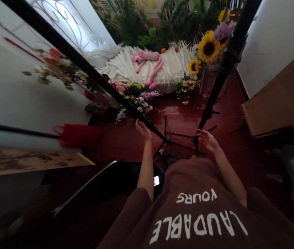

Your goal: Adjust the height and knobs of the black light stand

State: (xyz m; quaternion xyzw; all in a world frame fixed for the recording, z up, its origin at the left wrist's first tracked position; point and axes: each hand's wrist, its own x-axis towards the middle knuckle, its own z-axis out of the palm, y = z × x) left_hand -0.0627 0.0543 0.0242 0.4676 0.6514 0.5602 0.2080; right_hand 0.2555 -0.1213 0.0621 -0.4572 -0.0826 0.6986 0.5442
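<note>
Two black light stands lean outward, their tripod legs low in the middle. My left hand (143, 130) is raised beside the left stand's pole (95, 74), fingers loosely apart and holding nothing I can see. Near the lower part of the right stand's pole (218, 76) is my right hand (206, 139), its fingers spread; whether the fingertips touch the pole I cannot tell. The spread tripod legs (180, 135) stand on the dark red floor between my hands.
Ahead, a pink plush toy (150, 57) lies on a white draped cloth (173, 71). Sunflowers (209, 48) and other flowers flank it. A red bag (78, 135) and a black panel-like object (116, 173) are at left. A brown board (279, 93) leans at right.
</note>
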